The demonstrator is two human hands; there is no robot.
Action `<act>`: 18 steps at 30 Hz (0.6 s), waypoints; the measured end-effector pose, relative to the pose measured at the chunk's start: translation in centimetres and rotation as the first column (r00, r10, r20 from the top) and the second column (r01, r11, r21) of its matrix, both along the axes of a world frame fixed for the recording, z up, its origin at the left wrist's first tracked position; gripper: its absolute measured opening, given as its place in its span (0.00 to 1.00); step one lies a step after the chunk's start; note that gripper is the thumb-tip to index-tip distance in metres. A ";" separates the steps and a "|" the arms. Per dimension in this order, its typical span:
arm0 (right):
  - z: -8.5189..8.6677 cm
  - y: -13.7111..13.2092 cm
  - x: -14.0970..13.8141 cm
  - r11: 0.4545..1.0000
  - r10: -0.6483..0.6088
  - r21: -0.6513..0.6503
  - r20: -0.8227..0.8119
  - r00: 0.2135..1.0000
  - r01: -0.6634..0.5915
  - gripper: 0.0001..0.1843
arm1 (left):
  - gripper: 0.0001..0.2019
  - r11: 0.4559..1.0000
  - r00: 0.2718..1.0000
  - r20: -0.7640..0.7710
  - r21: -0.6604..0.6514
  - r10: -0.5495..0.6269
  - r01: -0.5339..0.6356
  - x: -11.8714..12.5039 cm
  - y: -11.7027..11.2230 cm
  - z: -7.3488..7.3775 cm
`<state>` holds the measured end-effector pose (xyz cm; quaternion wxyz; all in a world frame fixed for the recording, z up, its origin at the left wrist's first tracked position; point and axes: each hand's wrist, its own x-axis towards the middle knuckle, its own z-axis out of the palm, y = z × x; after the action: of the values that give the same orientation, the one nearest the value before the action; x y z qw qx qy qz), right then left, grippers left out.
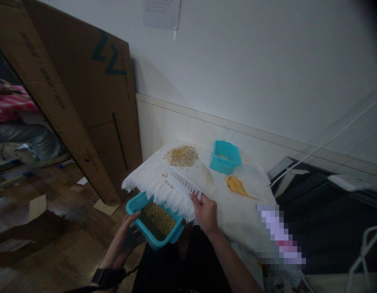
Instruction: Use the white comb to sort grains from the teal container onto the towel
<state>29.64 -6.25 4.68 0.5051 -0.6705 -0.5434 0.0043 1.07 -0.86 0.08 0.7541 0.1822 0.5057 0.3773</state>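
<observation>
Left of the fingers I see a cardboard box [81, 77], its print too blurred to read. The left fingers [131, 218] grip a teal tub [157, 244] of yellowish beans [160, 217]; the right fingers [195, 200] pinch a white slotted strip [186, 186]; beyond them, rightward, stands another teal tub [225, 165].

Carton [81, 93], paper [162, 16] — nothing readable (blurred)

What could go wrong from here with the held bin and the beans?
Fringe hangs over the bin's far rim, so beans swept off the cloth might snag or miss the bin.
Only the left hand is seen on the bin; it could tip and spill.
The right hand's tool has slots, where beans might jam.
</observation>
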 end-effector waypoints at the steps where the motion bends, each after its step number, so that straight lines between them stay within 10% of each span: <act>1: 0.0 0.0 0.0 1.000 0.003 -0.001 -0.002 1.000 -0.003 0.38 | 0.37 1.000 1.000 0.001 0.002 0.002 -0.002 0.0 0.0 -0.1; 18: -0.6 -0.5 -0.8 1.000 -0.003 0.000 -0.097 0.995 0.003 0.34 | 0.18 0.999 0.999 -0.011 -0.005 0.034 -0.034 -0.1 -0.1 1.1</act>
<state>28.85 -6.76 4.05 0.5310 -0.6703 -0.5172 0.0361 0.98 -0.99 1.18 0.7455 0.1736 0.5138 0.3875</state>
